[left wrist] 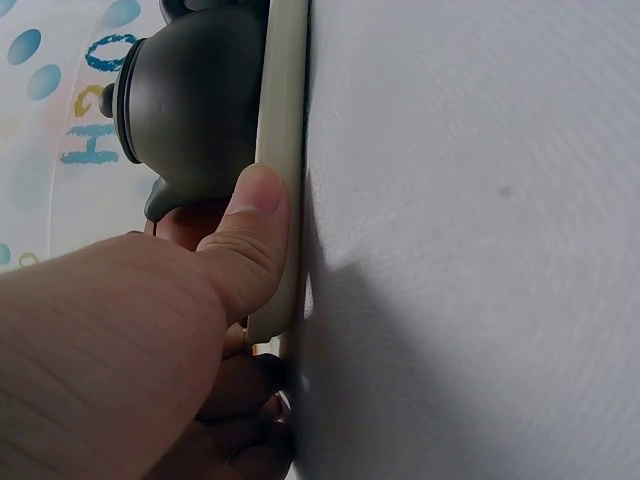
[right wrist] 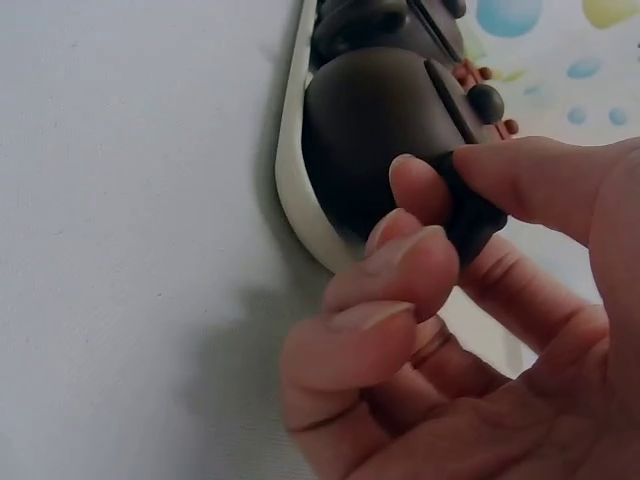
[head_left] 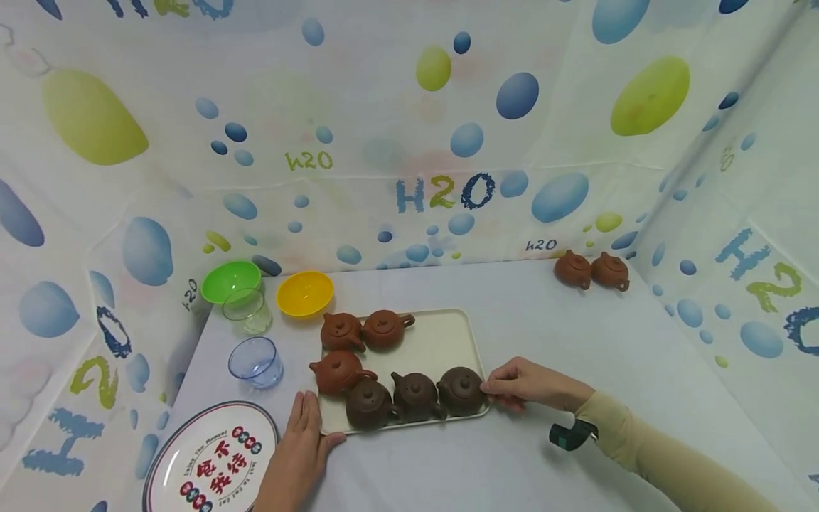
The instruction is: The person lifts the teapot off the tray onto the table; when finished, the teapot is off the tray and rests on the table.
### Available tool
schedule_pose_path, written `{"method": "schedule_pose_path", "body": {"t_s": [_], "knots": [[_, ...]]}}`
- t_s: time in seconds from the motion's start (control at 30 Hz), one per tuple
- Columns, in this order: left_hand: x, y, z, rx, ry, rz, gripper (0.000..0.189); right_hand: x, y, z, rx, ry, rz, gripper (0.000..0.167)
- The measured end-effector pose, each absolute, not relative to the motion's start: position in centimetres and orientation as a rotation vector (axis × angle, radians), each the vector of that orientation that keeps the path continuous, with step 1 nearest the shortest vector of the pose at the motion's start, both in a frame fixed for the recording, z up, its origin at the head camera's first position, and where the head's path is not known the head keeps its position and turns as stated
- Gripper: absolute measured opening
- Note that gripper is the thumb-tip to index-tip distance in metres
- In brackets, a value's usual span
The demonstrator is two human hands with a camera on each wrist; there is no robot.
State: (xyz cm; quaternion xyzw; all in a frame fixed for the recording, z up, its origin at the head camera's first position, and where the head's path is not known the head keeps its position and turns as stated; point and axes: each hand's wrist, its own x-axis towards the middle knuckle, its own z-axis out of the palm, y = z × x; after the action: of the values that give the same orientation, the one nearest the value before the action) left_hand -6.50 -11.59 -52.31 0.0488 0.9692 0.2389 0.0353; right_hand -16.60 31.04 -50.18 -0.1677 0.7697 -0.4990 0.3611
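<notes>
A shallow cream tray point(head_left: 441, 341) carries reddish-brown teapots and a front row of dark brown ones. At its front right corner, my right hand point(head_left: 527, 384) pinches the handle of a dark brown teapot point(head_left: 461, 391) between thumb and index finger. That teapot point(right wrist: 375, 120) sits inside the tray rim in the right wrist view. My left hand point(head_left: 297, 455) lies against the tray's front left corner, fingers straight along the left side. Its thumb point(left wrist: 255, 225) presses the front rim. Two more dark teapots point(head_left: 370, 404) point(head_left: 416, 396) and a reddish-brown teapot point(head_left: 338, 372) stand nearby.
Two reddish-brown teapots point(head_left: 384, 329) point(head_left: 341, 332) stand at the tray's back left. Left of it are a yellow bowl point(head_left: 305, 294), green bowl point(head_left: 224, 279), clear glass point(head_left: 256, 320), bluish glass point(head_left: 256, 364) and printed plate point(head_left: 179, 455). Two small teapots point(head_left: 572, 269) point(head_left: 611, 270) sit back right.
</notes>
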Motion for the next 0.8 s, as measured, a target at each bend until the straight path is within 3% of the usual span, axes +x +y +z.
{"method": "schedule_pose_path", "body": {"t_s": [0.8], "knots": [[-6.59,-11.61,-52.43,0.165,2.979,0.725,0.085,-16.04,31.72,-50.99,-0.429,1.973,-1.415,0.041]]}}
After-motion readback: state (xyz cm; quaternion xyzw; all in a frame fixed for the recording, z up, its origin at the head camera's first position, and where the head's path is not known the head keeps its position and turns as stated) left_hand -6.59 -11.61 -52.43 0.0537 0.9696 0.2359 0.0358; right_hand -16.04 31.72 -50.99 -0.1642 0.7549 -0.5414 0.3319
